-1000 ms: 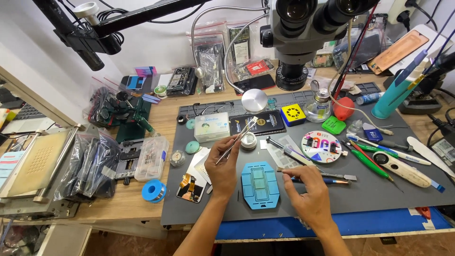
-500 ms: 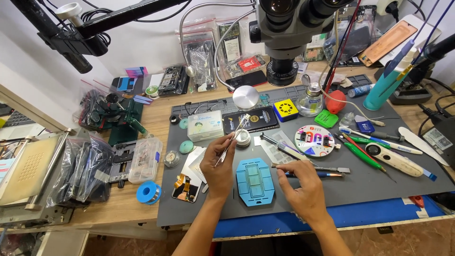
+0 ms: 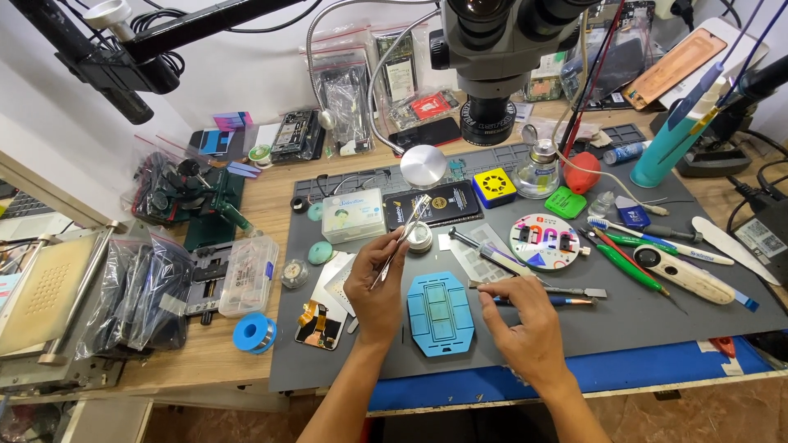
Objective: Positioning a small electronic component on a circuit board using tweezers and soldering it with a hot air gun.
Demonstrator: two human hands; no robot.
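The tweezers [image 3: 402,238] are slanting up and to the right, tips reaching over a small round tin [image 3: 419,236]; whatever the tips pinch is too small to make out. The left hand [image 3: 376,283] is gripping them with fingers closed narrow. The right hand [image 3: 525,316] is resting curled on the tabletop [image 3: 657,328], touching a blue-handled tool [image 3: 550,300] beside the blue holder [image 3: 441,312].

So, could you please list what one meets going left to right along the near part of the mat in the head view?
Blue solder spool → left hand holding tweezers → blue holder plate → right hand → white-handled tool.
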